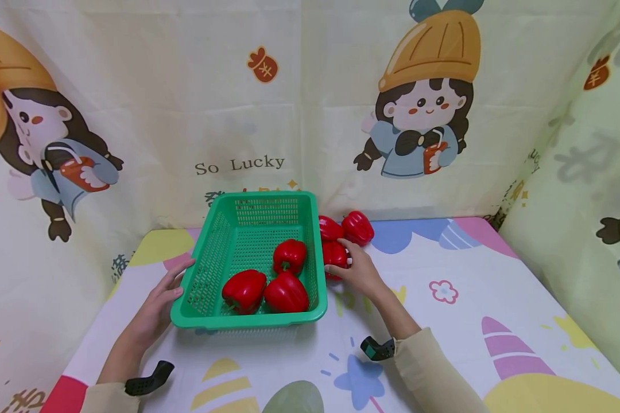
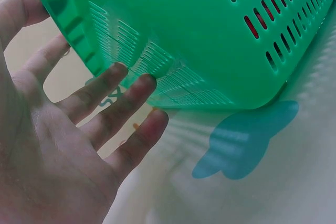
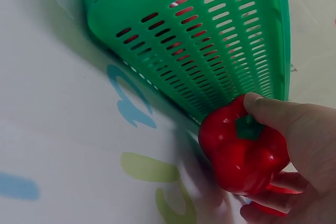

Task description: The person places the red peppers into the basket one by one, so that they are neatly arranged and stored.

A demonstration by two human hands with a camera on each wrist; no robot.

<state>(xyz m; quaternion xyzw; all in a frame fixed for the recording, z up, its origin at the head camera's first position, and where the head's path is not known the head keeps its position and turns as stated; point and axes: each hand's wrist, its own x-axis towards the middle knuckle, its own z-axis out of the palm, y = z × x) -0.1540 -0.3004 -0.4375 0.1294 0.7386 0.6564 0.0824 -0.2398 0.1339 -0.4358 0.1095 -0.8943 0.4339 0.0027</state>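
A green plastic basket (image 1: 248, 322) stands on the table with three red bell peppers (image 1: 289, 292) inside. My left hand (image 1: 157, 307) is at the basket's left side, its fingers spread and mostly straight. In the left wrist view, that hand (image 2: 68, 124) has its upper digit at the basket rim, and the other fingers lie beside the slotted wall. My right hand (image 1: 361, 269) grips a red bell pepper (image 1: 334, 252) just outside the basket's right wall. In the right wrist view, the thumb lies over this pepper (image 3: 241, 163) near its green stem, with fingers around the far side.
Two more red bell peppers, one at the basket's back right (image 1: 329, 228) and one farther right (image 1: 359, 228), lie beyond my right hand. A patterned cloth (image 1: 434, 344) covers the table. Printed curtains (image 1: 320, 115) hang behind and at the sides.
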